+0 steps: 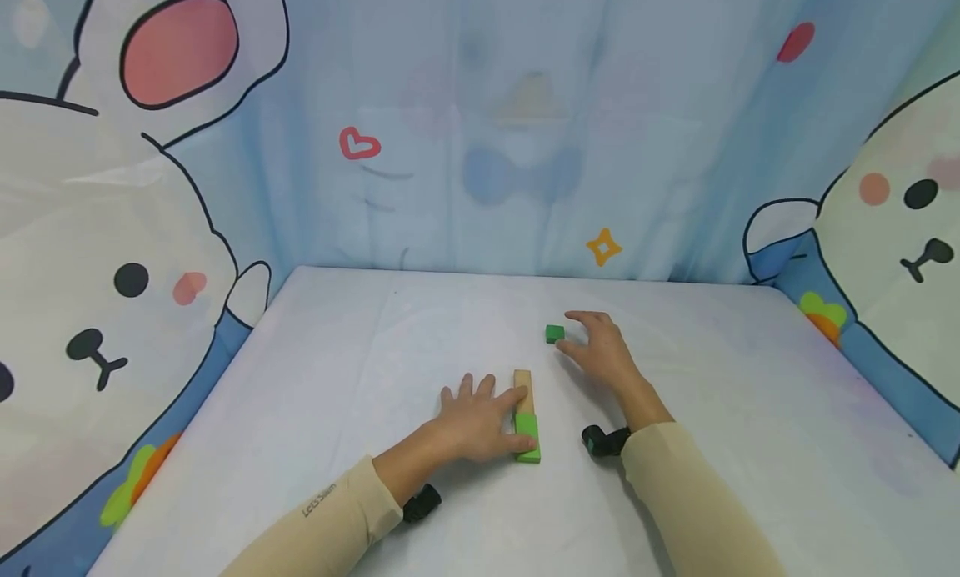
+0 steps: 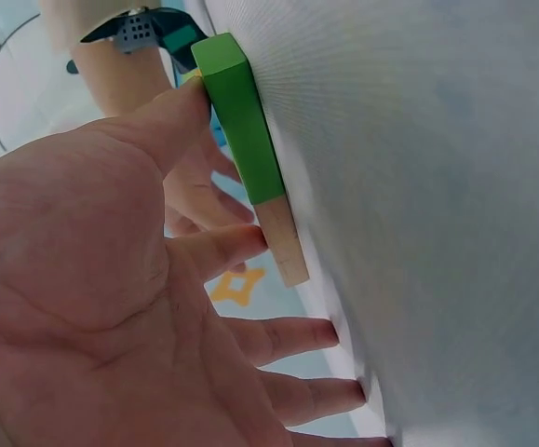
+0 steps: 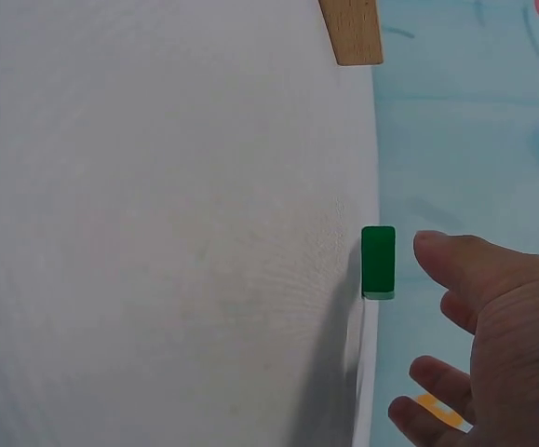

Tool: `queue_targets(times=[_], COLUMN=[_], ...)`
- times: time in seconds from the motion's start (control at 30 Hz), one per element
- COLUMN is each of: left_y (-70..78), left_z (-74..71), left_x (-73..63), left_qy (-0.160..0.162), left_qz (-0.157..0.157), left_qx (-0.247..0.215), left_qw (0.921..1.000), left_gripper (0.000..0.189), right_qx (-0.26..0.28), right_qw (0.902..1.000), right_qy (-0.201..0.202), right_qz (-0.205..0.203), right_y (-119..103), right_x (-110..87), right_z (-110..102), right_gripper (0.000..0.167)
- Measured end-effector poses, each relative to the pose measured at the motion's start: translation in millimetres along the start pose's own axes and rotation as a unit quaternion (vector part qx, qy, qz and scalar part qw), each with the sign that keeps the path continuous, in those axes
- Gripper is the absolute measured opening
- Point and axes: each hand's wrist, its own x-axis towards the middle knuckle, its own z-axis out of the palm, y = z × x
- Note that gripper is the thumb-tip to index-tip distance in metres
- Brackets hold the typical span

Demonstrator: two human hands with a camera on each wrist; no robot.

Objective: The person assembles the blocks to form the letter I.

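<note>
In the head view a light green block (image 1: pixel 528 428) and a natural wood block (image 1: pixel 523 383) lie end to end in one line on the table. My left hand (image 1: pixel 475 425) is spread beside them, thumb on the green block and index finger at the wooden one. The left wrist view shows the green block (image 2: pixel 241 121) meeting the wood block (image 2: pixel 281 240). Farther back sits a small dark green block (image 1: pixel 554 333). My right hand (image 1: pixel 600 353) hovers just right of it, thumb and fingers apart; the right wrist view shows a gap between thumb and dark green block (image 3: pixel 378 262).
The blocks lie on a white cloth-covered table (image 1: pixel 375 335). A blue curtain (image 1: pixel 450 210) with cartoon animals hangs behind and at the sides. Black wrist devices stick out below the left sleeve (image 1: pixel 422 504) and the right sleeve (image 1: pixel 660 452).
</note>
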Motion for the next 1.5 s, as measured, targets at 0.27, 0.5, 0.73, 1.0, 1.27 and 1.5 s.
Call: queue_targets(times=[0.27, 0.5, 0.73, 1.0, 1.27, 1.5], left_y=[0.8, 1.9, 0.2, -0.9, -1.6, -1.1], left_z=[-1.9, -3.9, -2.2, -2.6, -3.7, -3.1], left_x=[-0.8, -3.5, -2.8, -0.7, -1.1, -1.2], left_qy=[-0.001, -0.001, -0.002, -0.006, 0.001, 0.000], left_qz=[0.003, -0.002, -0.006, 0.003, 0.005, 0.010], left_qx=[0.003, 0.004, 0.003, -0.003, 0.002, 0.011], left_qw=[1.0000, 1.0000, 1.0000, 1.0000, 1.0000, 0.9999], left_gripper=[0.079, 0.079, 0.079, 0.079, 0.080, 0.079], right_qx=[0.002, -0.010, -0.015, -0.014, -0.016, -0.021], right_qw=[0.9999, 0.9997, 0.9996, 0.9997, 0.9995, 0.9988], right_qy=[-0.008, -0.011, -0.012, -0.014, -0.013, -0.017], right_qz=[0.013, 0.019, 0.021, 0.017, 0.023, 0.040], right_y=[2, 4, 5, 7, 6, 8], right_x=[6.1, 10.9, 12.9, 13.7, 17.3, 17.7], right_z=[1, 6, 8, 8, 9, 11], right_gripper=[0.060, 0.061, 0.060, 0.059, 0.054, 0.053])
